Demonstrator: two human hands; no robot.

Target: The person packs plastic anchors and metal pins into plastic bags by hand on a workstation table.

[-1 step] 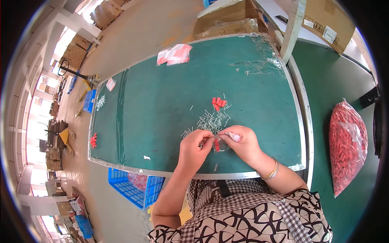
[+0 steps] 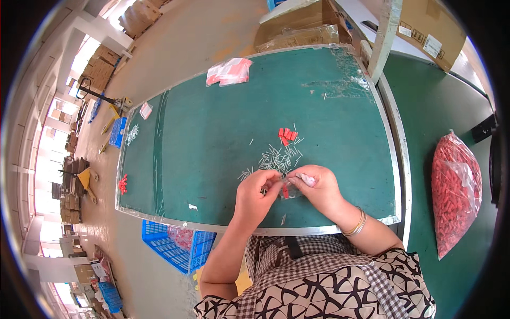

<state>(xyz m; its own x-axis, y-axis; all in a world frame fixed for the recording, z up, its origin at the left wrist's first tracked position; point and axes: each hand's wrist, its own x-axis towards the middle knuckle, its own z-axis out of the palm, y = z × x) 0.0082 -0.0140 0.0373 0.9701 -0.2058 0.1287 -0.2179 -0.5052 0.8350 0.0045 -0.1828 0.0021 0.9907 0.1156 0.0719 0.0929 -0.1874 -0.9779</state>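
Observation:
Close together near the front edge of the green-topped table, my two hands work at a small clear plastic bag [image 2: 290,193] with a red piece [image 2: 285,191] inside. My left hand [image 2: 255,194] is closed, thumb and forefinger pinched at the bag's mouth; small dark bits [image 2: 264,190] show in its curled fingers. My right hand [image 2: 322,190] pinches the bag's other side and has a crumpled white-pink wad [image 2: 307,179] tucked in it. Just beyond my fingers lies a loose pile of thin silver screws or nails [image 2: 276,158]. Several red plastic plugs [image 2: 287,135] lie behind that pile.
Flat red-and-white bags [image 2: 229,72] lie at the table's far edge. More red pieces [image 2: 123,184] and silver pins [image 2: 132,134] sit at the left end. A large bag of red plugs [image 2: 456,191] rests at right. A blue crate [image 2: 175,245] stands below the front edge.
Almost nothing differs. My left fingertips have shifted very slightly at the bag's mouth; my right hand stays in place.

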